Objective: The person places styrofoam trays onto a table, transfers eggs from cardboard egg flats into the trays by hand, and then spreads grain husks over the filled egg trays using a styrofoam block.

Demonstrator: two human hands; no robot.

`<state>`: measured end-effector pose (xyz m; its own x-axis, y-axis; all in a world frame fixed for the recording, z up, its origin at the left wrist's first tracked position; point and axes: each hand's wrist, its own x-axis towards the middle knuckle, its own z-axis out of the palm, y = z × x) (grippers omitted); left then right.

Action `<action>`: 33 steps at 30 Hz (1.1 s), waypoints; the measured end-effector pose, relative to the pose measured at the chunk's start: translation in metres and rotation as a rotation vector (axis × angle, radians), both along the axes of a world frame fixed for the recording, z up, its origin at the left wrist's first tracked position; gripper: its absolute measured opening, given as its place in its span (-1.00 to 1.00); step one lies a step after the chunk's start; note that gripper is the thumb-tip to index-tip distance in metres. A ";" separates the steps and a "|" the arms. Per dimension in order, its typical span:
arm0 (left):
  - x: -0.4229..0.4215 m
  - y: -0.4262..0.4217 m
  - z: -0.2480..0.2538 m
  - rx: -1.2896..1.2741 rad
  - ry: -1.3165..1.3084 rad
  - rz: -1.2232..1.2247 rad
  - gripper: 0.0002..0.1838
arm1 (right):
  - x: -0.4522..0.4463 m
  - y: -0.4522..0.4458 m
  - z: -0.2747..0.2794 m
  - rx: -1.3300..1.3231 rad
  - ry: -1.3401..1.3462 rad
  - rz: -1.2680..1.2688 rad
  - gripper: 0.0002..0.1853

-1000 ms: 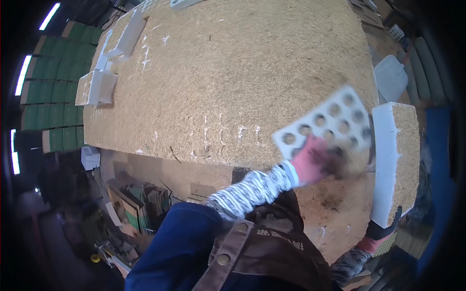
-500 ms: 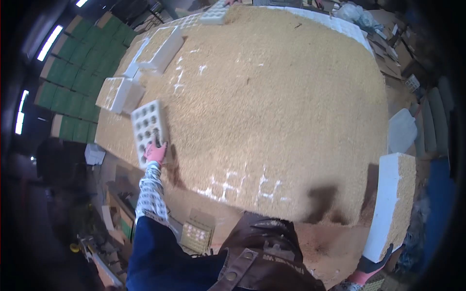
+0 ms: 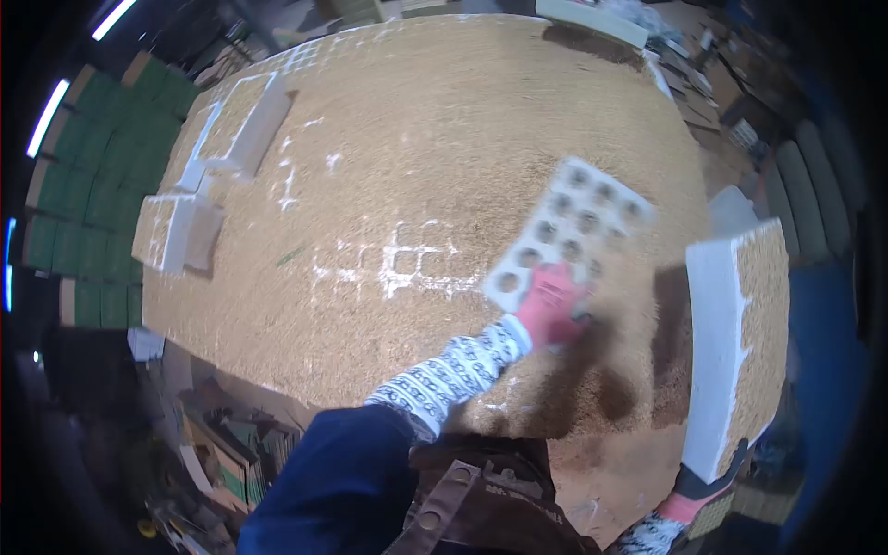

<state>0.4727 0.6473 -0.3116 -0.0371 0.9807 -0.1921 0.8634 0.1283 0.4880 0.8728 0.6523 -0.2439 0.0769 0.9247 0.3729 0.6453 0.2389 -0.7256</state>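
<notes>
My left hand (image 3: 553, 303), in a pink glove, grips the near edge of a white foam tray (image 3: 567, 227) with rows of round holes. This tray is over the right part of a broad bed of tan grain or husks (image 3: 398, 129); whether it touches the bed I cannot tell. At the lower right, my right hand (image 3: 696, 492), in a pink and dark glove, is closed on the bottom end of a white foam box (image 3: 717, 351). The box is tipped up, its tan-filled face turned to the right. Part of the right hand is hidden.
Two foam boxes filled with tan material, one longer (image 3: 250, 125) and one shorter (image 3: 176, 231), lie on the bed's left side. A white foam piece (image 3: 592, 20) stands at the far edge. Green stacks (image 3: 83, 213) rise at left; cardboard scraps (image 3: 731, 83) lie at right.
My left hand has carried the holed tray from the bed's left side to its right. White grid lines show mid-bed, and a foam piece appears at the far edge. My right hand still holds its box.
</notes>
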 end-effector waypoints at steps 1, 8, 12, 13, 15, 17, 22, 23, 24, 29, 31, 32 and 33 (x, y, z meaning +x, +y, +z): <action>0.002 0.002 0.001 0.171 -0.008 -0.028 -0.30 | -0.012 0.003 0.007 -0.018 0.051 -0.047 -0.39; -0.194 -0.027 -0.029 0.261 0.392 0.675 -0.29 | 0.066 0.015 -0.015 0.096 -0.031 -0.097 -0.41; -0.228 0.004 -0.069 0.105 0.601 0.775 -0.31 | 0.121 0.016 -0.074 0.019 -0.129 -0.210 -0.41; -0.215 0.034 -0.071 0.122 0.570 0.698 -0.31 | 0.136 0.013 -0.092 0.009 -0.120 -0.236 -0.41; -0.187 0.087 -0.074 0.078 0.481 0.585 -0.35 | 0.161 0.006 -0.123 -0.012 -0.101 -0.287 -0.41; -0.150 0.142 -0.075 -0.037 0.397 0.514 -0.41 | 0.170 0.010 -0.145 -0.137 0.729 -0.339 -0.39; -0.071 0.180 -0.094 0.093 0.472 0.348 -0.68 | 0.187 -0.010 -0.165 -0.327 1.016 -0.334 -0.33; -0.046 0.194 -0.083 0.028 0.459 0.321 -0.73 | 0.192 -0.013 -0.172 -0.316 0.835 -0.321 -0.32; -0.022 0.203 -0.079 0.053 0.417 0.283 -0.75 | 0.206 -0.018 -0.185 -0.243 0.473 -0.327 -0.31; 0.106 0.208 -0.029 0.168 0.183 -0.023 -0.60 | 0.231 -0.007 -0.183 -0.150 0.462 -0.363 -0.34; 0.128 0.184 -0.001 0.205 0.148 -0.082 -0.45 | 0.244 0.003 -0.174 -0.118 0.577 -0.322 -0.35; 0.122 0.165 0.009 0.198 0.115 -0.081 -0.40 | 0.245 0.009 -0.167 -0.102 0.558 -0.295 -0.34; 0.114 0.140 0.018 0.186 0.081 -0.079 -0.36 | 0.248 0.012 -0.163 -0.099 0.631 -0.288 -0.33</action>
